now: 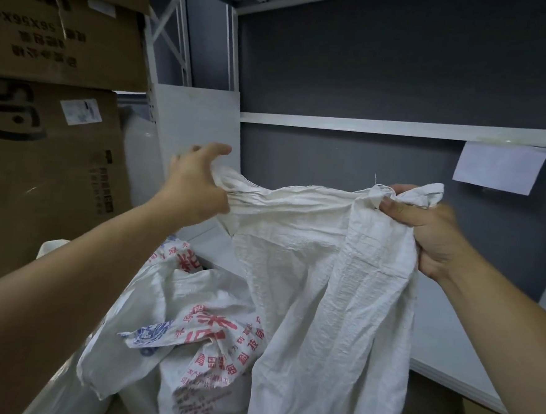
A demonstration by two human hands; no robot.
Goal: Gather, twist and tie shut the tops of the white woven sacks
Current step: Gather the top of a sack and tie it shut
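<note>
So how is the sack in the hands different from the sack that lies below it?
The plain sack shows no print on the side in view; the printed sack bears red and blue characters. The plain sack hangs, its top edge stretched between the left hand and the right hand; the printed sack lies crumpled lower down, and no hand touches it. Both are white, woven and creased.

Plain white woven sack (325, 275): crumpled, unprinted, hanging upright. Its top edge is stretched wide and untied, one corner gripped by the left hand (195, 185), the other bunched in the right hand (431, 231). Printed white woven sack (210, 348): red and blue lettering, slumped and creased, low left, touching the plain one; top open.
</note>
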